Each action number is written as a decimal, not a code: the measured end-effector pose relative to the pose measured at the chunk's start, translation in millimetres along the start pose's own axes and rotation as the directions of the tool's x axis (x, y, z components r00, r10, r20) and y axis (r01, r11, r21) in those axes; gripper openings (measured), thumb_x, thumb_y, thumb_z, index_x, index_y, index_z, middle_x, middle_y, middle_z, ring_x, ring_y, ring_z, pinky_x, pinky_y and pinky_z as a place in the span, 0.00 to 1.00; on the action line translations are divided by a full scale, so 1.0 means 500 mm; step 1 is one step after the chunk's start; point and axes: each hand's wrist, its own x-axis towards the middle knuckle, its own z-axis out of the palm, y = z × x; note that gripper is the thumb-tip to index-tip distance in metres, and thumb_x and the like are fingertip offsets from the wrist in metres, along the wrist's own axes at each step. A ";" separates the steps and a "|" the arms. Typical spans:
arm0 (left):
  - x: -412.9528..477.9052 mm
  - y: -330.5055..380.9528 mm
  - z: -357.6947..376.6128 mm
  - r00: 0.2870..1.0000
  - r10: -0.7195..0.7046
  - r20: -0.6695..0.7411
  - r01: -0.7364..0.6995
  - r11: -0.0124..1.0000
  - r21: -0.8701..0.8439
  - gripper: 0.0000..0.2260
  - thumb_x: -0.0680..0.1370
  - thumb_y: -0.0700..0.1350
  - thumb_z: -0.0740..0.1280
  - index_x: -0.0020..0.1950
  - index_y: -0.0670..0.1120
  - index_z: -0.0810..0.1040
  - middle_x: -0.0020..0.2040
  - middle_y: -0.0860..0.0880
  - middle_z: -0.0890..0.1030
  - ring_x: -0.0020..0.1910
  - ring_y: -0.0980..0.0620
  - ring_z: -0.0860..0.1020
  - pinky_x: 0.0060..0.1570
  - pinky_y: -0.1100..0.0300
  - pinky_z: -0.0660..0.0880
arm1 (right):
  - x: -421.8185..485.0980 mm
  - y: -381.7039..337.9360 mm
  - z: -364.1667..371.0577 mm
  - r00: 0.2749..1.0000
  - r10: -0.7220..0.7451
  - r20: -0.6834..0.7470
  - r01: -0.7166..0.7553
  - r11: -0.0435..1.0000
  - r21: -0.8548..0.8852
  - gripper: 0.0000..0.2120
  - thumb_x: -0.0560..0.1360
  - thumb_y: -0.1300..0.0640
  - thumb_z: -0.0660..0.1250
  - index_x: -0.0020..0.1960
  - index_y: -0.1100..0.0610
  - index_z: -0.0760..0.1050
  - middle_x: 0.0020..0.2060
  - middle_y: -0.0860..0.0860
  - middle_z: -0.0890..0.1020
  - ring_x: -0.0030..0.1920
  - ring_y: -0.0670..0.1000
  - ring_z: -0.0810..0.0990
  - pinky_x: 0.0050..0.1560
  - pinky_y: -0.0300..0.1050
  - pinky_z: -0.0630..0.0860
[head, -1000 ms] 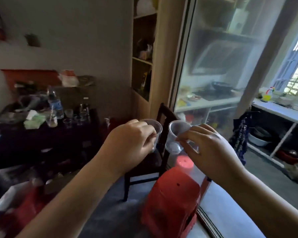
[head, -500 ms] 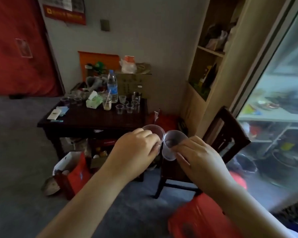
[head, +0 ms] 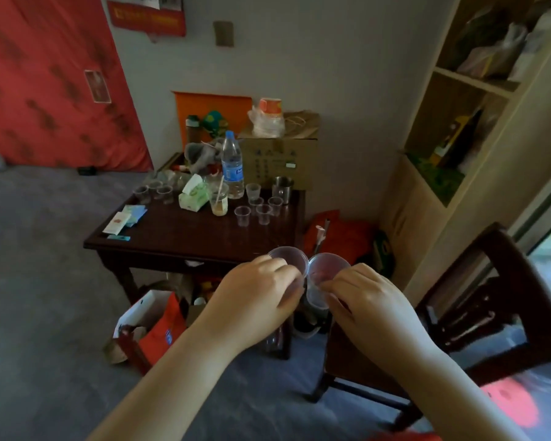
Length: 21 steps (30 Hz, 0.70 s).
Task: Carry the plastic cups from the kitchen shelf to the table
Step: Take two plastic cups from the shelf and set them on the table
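My left hand [head: 255, 297] grips a clear plastic cup [head: 288, 256] by its side, and my right hand [head: 368, 300] grips a second clear plastic cup [head: 326, 265]. The two cups touch rim to rim in front of me, just short of the near right corner of the dark wooden table [head: 185, 237]. Several clear plastic cups [head: 261, 208] stand on the table's right half, and a few more cups [head: 155, 190] stand at its far left.
On the table are a water bottle [head: 233, 165], a tissue pack [head: 193, 195], a drink cup with a straw [head: 218, 200], a metal mug [head: 282, 187] and a cardboard box [head: 280, 157]. A dark wooden chair [head: 477, 300] stands right of me. Boxes and bags [head: 153, 326] lie under the table. Shelving [head: 465, 122] rises at right.
My view has swung left from the glass kitchen door and closed in on the table. Both hands keep their cups, held together in front of me.
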 end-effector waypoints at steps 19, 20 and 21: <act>0.154 -0.295 0.134 0.984 -0.159 0.077 0.164 0.984 -0.067 0.05 0.75 0.47 0.64 0.47 0.50 0.79 0.40 0.53 0.78 0.44 0.52 0.75 0.35 0.58 0.72 | 0.291 0.135 0.230 0.977 -0.068 0.202 0.050 0.994 0.097 0.06 0.75 0.55 0.63 0.47 0.54 0.78 0.40 0.50 0.80 0.44 0.54 0.76 0.43 0.48 0.75; 0.167 -0.323 0.144 0.984 -0.159 0.080 0.165 0.984 -0.071 0.05 0.74 0.46 0.65 0.47 0.50 0.79 0.40 0.53 0.78 0.44 0.53 0.75 0.35 0.59 0.71 | 0.313 0.141 0.246 0.977 -0.058 0.207 0.037 0.994 0.106 0.07 0.76 0.54 0.62 0.46 0.54 0.78 0.40 0.50 0.80 0.45 0.54 0.76 0.44 0.49 0.75; 0.181 -0.353 0.153 0.983 -0.163 0.082 0.169 0.983 -0.076 0.05 0.74 0.46 0.65 0.48 0.51 0.79 0.40 0.54 0.79 0.44 0.53 0.75 0.36 0.60 0.71 | 0.337 0.147 0.262 0.978 -0.046 0.205 0.021 0.992 0.123 0.08 0.77 0.53 0.61 0.46 0.54 0.78 0.40 0.50 0.80 0.45 0.54 0.75 0.45 0.49 0.74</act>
